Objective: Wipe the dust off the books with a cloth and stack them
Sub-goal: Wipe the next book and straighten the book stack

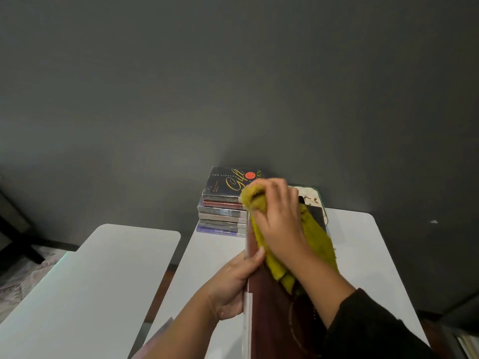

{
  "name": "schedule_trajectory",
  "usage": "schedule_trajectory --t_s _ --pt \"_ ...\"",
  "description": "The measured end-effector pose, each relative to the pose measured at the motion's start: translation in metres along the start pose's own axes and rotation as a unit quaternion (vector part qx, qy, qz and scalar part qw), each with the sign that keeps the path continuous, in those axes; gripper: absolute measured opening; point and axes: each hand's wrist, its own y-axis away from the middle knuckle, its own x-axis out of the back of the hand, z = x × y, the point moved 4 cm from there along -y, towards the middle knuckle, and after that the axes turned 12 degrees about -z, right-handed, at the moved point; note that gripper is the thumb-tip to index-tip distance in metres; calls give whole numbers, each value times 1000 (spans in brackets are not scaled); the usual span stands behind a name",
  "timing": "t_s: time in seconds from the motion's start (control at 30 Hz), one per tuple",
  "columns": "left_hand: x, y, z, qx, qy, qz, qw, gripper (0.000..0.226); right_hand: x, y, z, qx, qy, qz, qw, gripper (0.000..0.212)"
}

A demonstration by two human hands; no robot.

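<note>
A person is looking down at two bare hands working over a white, smooth-topped bench set against a dark grey wall.

The left hand is gripping the edge of a dark maroon hardcover book, with the fingers curled round its pale page edge and the thumb lying along the top. The book is being held up on edge, running away from the person toward the wall.

The right hand, coming out of a black sleeve, is clutching a mustard-yellow fabric cloth. The fingers are bunched round the cloth and are pressing it against the far upper part of the maroon book. The loose end of the cloth is hanging down over the book's cover on the right side.

Behind the hands, at the far edge of the bench and touching the wall, a stack of books is lying flat. The top one is a black book with gold script lettering. Just to the right of the stack, partly hidden by the right hand and cloth, a pale, stained flat object with a green border is showing; what it is cannot be told.

To the left, a second white bench is standing apart from the first, with a narrow gap between them. Patterned floor covering is showing at the far left.
</note>
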Motion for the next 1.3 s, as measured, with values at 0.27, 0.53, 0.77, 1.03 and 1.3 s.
schedule_trajectory --t_s 0.27,0.53,0.77,1.03,1.3 --pt "-4 6 -5 -3 14 16 1000 68 -1 8 11 -26 7 38 999 41" --pt "-1 7 -3 -15 30 78 996 54 -4 22 87 -305 -33 16 951 36" --pt "14 -10 11 -79 133 128 980 58 -41 71 -19 -51 54 15 997 38" --pt "23 -6 12 -92 142 153 974 64 -34 49 56 -227 28 -2 974 41" --pt "28 -11 15 -116 182 141 966 65 -55 86 -5 -9 53 -6 999 41"
